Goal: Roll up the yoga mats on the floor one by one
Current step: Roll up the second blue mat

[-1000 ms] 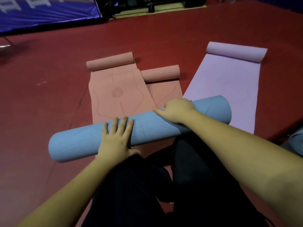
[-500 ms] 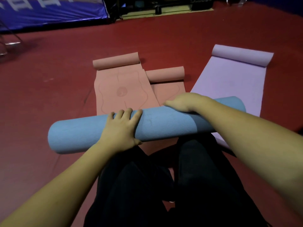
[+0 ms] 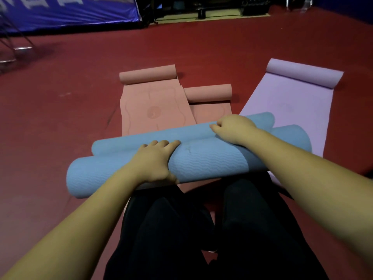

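Indoor sports hall or gym, red sports floor (image 3: 201, 47), blue banner (image 3: 66, 13) along the far edge, yoga mats (image 3: 157, 110) spread out

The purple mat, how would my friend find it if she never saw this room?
Start from the big red floor and find the blue roll that both hands are on. Look past its right end: the purple mat lies flat there, with its far end curled into a small roll. It is the only purple one; the two mats to its left are pink.
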A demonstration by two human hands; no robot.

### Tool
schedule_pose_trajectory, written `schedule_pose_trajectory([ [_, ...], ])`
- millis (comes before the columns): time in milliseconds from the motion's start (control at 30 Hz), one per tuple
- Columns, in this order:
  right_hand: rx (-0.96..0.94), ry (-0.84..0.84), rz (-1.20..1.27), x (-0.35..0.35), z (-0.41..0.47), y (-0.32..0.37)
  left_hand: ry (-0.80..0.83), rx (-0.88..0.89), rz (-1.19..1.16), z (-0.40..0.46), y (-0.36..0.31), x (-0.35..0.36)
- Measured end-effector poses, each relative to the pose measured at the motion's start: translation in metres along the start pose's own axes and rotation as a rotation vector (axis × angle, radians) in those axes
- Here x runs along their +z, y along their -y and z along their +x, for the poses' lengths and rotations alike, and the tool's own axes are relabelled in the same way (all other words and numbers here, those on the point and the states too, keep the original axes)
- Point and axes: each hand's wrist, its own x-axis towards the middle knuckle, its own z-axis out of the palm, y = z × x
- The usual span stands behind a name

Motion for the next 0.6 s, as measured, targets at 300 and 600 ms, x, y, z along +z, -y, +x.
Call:
schedule_pose_trajectory([
  [300,-0.061,-0.195,-0.052,0.022,-0.026,-0.002,0.300,-0.037,-0.372,0.042,0.020,-0.019],
  [600,-0.024,-0.207,-0.105,0.029,-0.017,0.002,0.374,-0.053,-0.617,0.059,0.032,-0.012],
])
